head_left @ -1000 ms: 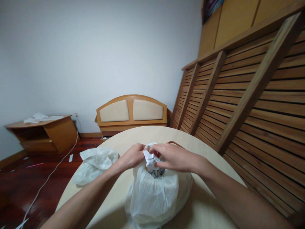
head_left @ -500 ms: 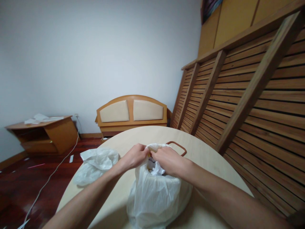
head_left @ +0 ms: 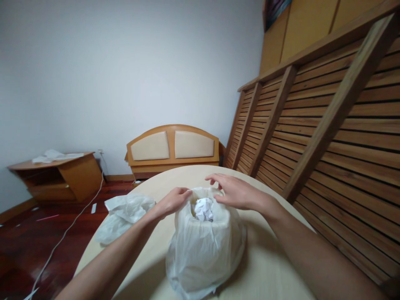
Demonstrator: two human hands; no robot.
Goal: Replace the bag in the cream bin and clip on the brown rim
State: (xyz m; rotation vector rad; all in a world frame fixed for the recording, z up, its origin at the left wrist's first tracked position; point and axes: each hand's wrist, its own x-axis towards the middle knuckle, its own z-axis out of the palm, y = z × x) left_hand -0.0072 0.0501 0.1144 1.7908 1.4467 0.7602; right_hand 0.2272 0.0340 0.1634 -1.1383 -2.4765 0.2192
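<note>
A translucent white plastic bag point(head_left: 204, 246) stands on the round beige table point(head_left: 275, 266), wrapped around a pale container. Crumpled white paper point(head_left: 203, 208) lies inside its open mouth. My left hand point(head_left: 173, 201) pinches the bag's rim on the left side. My right hand point(head_left: 236, 191) hovers at the far right edge of the rim, fingers spread and loose, touching or just above the plastic.
A second, crumpled plastic bag point(head_left: 125, 212) lies on the table to the left. Wooden slatted bed frames point(head_left: 328, 121) lean along the right. A headboard point(head_left: 173, 148) stands against the far wall, with a low wooden cabinet point(head_left: 56, 175) and a white cable point(head_left: 65, 233) on the floor at left.
My right hand has lifted out of the bag's mouth and moved to the far right, opening. The crumpled paper now lies loose inside the bag. The left hand has stayed on the rim.
</note>
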